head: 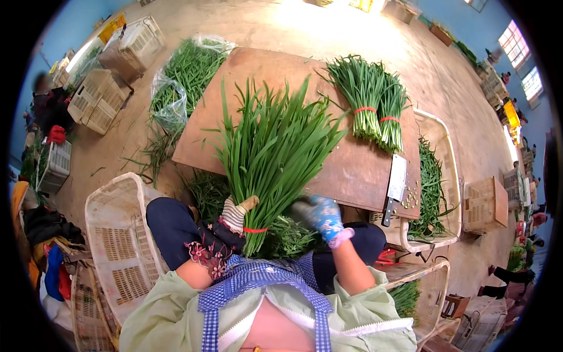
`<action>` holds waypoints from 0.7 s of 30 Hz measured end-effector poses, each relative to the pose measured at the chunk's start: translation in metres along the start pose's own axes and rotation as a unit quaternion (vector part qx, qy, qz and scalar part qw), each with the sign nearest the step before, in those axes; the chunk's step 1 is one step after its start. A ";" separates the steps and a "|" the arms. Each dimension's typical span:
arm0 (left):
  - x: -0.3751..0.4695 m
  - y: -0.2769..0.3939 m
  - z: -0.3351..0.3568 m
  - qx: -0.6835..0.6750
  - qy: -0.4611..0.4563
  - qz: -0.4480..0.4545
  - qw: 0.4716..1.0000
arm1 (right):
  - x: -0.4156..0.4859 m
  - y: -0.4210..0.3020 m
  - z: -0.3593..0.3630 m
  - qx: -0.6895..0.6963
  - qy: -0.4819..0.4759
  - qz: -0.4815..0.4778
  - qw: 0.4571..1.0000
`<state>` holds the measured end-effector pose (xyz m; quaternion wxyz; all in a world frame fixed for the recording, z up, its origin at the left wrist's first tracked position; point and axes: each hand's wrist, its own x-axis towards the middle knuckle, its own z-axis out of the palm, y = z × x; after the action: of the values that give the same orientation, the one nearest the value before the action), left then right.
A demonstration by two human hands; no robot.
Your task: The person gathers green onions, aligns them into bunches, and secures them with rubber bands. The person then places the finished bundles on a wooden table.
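My left hand (pixel 239 212), in a striped knit glove, grips a large bunch of garlic chives (pixel 272 149) low on its stems. A red band (pixel 255 230) circles the stems just below that hand, and the leaves fan out over the wooden board (pixel 290 66). To the right of the bunch is my right hand (pixel 323 216), in a blue flowered glove; its fingers are blurred, so whether they touch the leaves is unclear. Two red-banded chive bundles (pixel 367 97) lie on the board's right side. A cleaver (pixel 397 180) with a black handle rests near the right edge.
Loose greens fill a clear plastic bag (pixel 169 103) left of the board. Plastic crates stand close by: one at my left (pixel 127 246), another at the right holding leaf scraps (pixel 429 189). Cut stem bits (pixel 410 198) lie beside the cleaver. Other people sit along both walls.
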<state>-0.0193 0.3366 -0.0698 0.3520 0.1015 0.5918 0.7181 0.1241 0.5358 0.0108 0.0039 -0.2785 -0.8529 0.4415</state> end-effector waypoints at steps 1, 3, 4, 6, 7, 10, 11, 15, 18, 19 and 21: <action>-0.007 0.012 0.006 0.037 0.008 0.018 0.999 | 0.001 0.001 -0.007 0.080 0.110 -0.046 0.990; -0.010 0.016 0.009 0.050 0.014 0.033 0.998 | 0.011 -0.031 -0.036 0.255 0.195 -0.091 0.943; -0.009 0.016 0.010 0.044 0.010 0.033 0.998 | 0.021 -0.044 -0.045 0.231 0.247 -0.172 0.925; -0.011 0.017 0.011 0.038 0.007 0.037 0.999 | 0.044 -0.065 -0.058 0.164 0.303 -0.259 0.902; -0.013 0.018 0.010 0.038 0.006 0.038 0.999 | 0.053 -0.074 -0.062 0.122 0.307 -0.263 0.906; -0.017 0.022 0.010 0.043 0.000 0.048 0.998 | 0.078 -0.071 -0.065 0.048 0.326 -0.232 0.915; -0.019 0.025 0.010 0.042 -0.006 0.049 0.998 | 0.083 -0.068 -0.066 0.029 0.334 -0.213 0.918; -0.023 0.038 0.002 0.040 -0.016 0.062 0.997 | 0.085 -0.081 -0.072 0.125 0.256 -0.172 0.943; -0.026 0.057 -0.005 0.040 -0.026 0.091 0.995 | 0.092 -0.087 -0.073 0.152 0.211 -0.166 0.951; -0.026 0.066 -0.007 0.044 -0.031 0.105 0.993 | 0.099 -0.086 -0.072 0.165 0.194 -0.170 0.952; -0.024 0.093 -0.013 0.055 -0.046 0.139 0.988 | 0.105 -0.091 -0.074 0.270 0.158 -0.180 0.933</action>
<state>-0.0448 0.3062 0.0188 0.2693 0.2352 0.5936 0.7210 0.0112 0.5998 0.0993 0.2931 -0.1746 -0.7257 0.5975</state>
